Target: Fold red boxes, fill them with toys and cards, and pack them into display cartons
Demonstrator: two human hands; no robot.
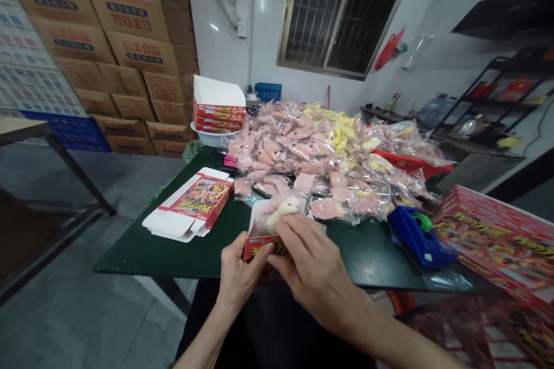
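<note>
At the table's near edge my left hand (242, 265) is closed on the side of a small open red printed box (254, 247). My right hand (318, 262) is at the box's other side, fingers bent over a pink-and-white item in a clear bag (288, 206) at the box's mouth. Its thumb lies near the box's front; the fingertips are partly hidden. Just beyond is a big heap of clear-bagged pink pieces (298, 147), some with yellow pieces (344, 130). Left of my hands lies a flattened red-and-white carton (201, 202).
A blue tape dispenser (419, 239) and a large red printed box (497, 236) stand at the right of the green table (130, 253). Filled red boxes (219, 118) are stacked in a white basin (212, 138) at the back left. Brown cartons (130, 17) line the wall.
</note>
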